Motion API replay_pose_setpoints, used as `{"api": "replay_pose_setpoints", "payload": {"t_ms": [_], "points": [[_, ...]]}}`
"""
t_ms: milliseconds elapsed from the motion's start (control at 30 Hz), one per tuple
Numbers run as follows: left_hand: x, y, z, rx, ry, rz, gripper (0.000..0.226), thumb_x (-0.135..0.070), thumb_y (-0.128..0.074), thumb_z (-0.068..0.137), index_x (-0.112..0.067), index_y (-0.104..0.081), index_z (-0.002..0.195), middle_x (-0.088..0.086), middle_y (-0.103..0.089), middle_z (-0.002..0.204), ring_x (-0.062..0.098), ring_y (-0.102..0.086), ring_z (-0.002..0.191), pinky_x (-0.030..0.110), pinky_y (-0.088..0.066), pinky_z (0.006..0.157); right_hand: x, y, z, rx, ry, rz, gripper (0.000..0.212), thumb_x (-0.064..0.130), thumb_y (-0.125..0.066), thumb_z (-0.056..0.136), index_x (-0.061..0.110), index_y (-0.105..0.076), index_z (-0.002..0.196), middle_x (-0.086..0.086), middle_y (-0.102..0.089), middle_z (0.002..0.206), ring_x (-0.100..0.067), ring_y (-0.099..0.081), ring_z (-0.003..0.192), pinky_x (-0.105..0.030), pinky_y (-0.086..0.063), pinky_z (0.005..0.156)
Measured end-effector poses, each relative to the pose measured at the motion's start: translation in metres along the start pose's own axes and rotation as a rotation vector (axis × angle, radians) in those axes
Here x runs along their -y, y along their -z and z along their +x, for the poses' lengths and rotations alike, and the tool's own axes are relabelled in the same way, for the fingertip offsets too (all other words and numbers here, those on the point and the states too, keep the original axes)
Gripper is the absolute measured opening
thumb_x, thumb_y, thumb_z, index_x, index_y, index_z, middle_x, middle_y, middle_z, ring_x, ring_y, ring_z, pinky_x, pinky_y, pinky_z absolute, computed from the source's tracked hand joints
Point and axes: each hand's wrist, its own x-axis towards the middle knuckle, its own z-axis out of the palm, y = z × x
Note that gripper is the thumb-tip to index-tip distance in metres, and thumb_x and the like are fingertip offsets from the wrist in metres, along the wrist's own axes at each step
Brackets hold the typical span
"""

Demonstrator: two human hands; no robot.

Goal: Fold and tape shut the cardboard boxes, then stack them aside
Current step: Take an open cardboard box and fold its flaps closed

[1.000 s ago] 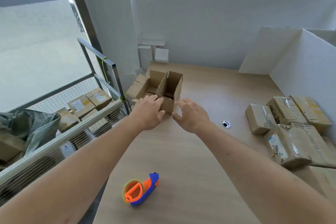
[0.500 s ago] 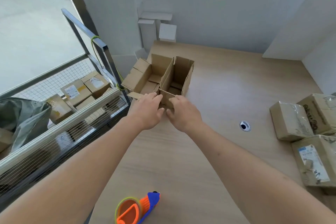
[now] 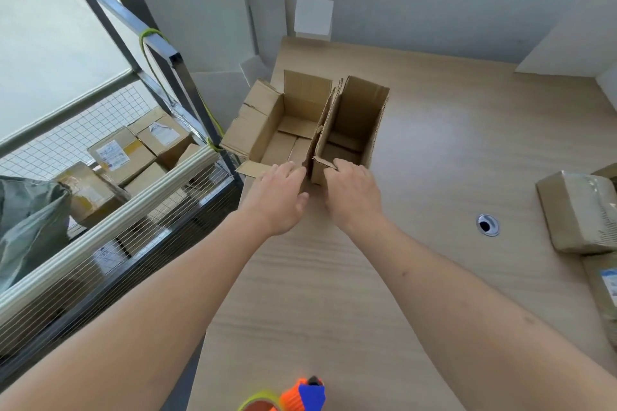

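Two open boxes (image 3: 334, 130) wait untaped; right hand (image 3: 354, 193) fingers grasp the right box's near flap, left hand (image 3: 278, 197) fingers rest released. Taped parcels (image 3: 577, 210) lie far right.

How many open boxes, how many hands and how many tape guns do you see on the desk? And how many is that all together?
Open boxes: 2 (left box, right box)
Hands: 2 (left hand, right hand)
Tape gun: 1, partly cut off at the bottom edge
Total: 5
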Motion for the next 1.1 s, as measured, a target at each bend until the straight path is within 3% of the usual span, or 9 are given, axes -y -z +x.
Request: {"api": "replay_pose_setpoints", "payload": {"t_ms": [100,300,533,633,767,867,933,1000,1100], "points": [[0.000,0.005,-0.004,0.002,-0.016,-0.018,0.049,-0.032,-0.054,0.102,-0.013,-0.046,0.146,0.011,-0.046,0.150,0.030,-0.044,0.136,0.046,-0.040,0.112,-0.004,0.003,-0.013,-0.021,-0.023,-0.020,0.014,0.002,-0.066,0.082,0.014,-0.066,0.090,-0.007,-0.061,0.101,-0.034,-0.061,0.092,-0.039,-0.043,0.080],[-0.012,0.014,-0.037,0.037,-0.031,-0.053,0.051,-0.033,-0.048,0.104,-0.013,-0.042,0.150,0.010,-0.043,0.153,0.034,-0.046,0.135,0.047,-0.038,0.111,-0.017,0.027,-0.065,0.193,-0.048,0.040,0.045,-0.003,-0.050,0.089,0.026,-0.072,0.116,0.002,-0.058,0.130,-0.029,-0.056,0.110,-0.034,-0.043,0.093],[-0.035,0.008,-0.073,0.084,-0.091,-0.153,0.061,-0.028,-0.047,0.104,-0.020,-0.023,0.160,0.010,-0.038,0.155,0.032,-0.045,0.136,0.048,-0.042,0.110,-0.022,0.032,-0.152,0.242,-0.207,0.206,0.037,-0.002,-0.052,0.079,0.025,-0.076,0.071,0.013,-0.067,0.118,-0.023,-0.061,0.106,-0.027,-0.040,0.080],[-0.049,0.004,-0.089,0.119,-0.144,-0.137,0.066,-0.021,-0.047,0.103,-0.034,-0.020,0.161,0.017,-0.024,0.161,0.036,-0.029,0.147,0.048,-0.037,0.116,-0.023,0.033,-0.190,0.298,-0.276,0.239,0.035,-0.002,-0.052,0.069,0.026,-0.071,0.059,0.012,-0.069,0.111,-0.022,-0.061,0.103,-0.025,-0.041,0.074],[-0.065,-0.003,-0.115,0.172,-0.205,-0.004,0.071,-0.006,-0.052,0.097,-0.049,-0.037,0.151,0.015,0.011,0.167,0.043,0.014,0.154,0.049,-0.032,0.117,-0.035,0.032,-0.232,0.391,-0.366,0.299,0.049,0.003,-0.043,0.049,0.047,-0.063,0.051,0.008,-0.074,0.095,-0.020,-0.067,0.096,-0.032,-0.057,0.072],[-0.076,-0.016,-0.135,0.202,-0.200,-0.002,0.041,-0.011,-0.061,0.096,-0.044,-0.064,0.120,0.013,0.009,0.167,0.040,0.020,0.153,0.049,-0.041,0.112,-0.045,0.033,-0.259,0.449,-0.417,0.299,0.045,0.003,-0.038,0.044,0.039,-0.064,0.050,0.004,-0.070,0.071,-0.023,-0.068,0.078,-0.024,-0.049,0.057],[-0.087,-0.022,-0.147,0.232,-0.204,-0.041,0.023,-0.017,-0.068,0.096,-0.038,-0.071,0.104,0.010,0.006,0.168,0.037,0.017,0.154,0.047,-0.032,0.116,-0.052,0.037,-0.273,0.456,-0.449,0.275,0.041,0.000,-0.040,0.046,0.034,-0.062,0.046,0.002,-0.067,0.063,-0.027,-0.068,0.069,-0.023,-0.045,0.053],[-0.101,-0.027,-0.159,0.284,-0.234,-0.094,0.016,-0.018,-0.072,0.094,-0.033,-0.074,0.100,0.010,0.002,0.168,0.036,0.000,0.156,0.041,-0.023,0.120,-0.062,0.040,-0.286,0.449,-0.488,0.269,0.033,0.000,-0.038,0.047,0.023,-0.062,0.047,0.000,-0.068,0.066,-0.029,-0.069,0.071,-0.027,-0.055,0.060],[-0.126,-0.036,-0.176,0.298,-0.288,-0.145,0.010,-0.018,-0.076,0.091,-0.027,-0.076,0.096,0.006,-0.018,0.160,0.033,-0.041,0.137,0.035,-0.038,0.110,-0.079,0.038,-0.300,0.410,-0.486,0.251,0.028,0.002,-0.034,0.049,0.015,-0.058,0.053,-0.003,-0.067,0.074,-0.032,-0.068,0.079,-0.032,-0.060,0.072]]}}
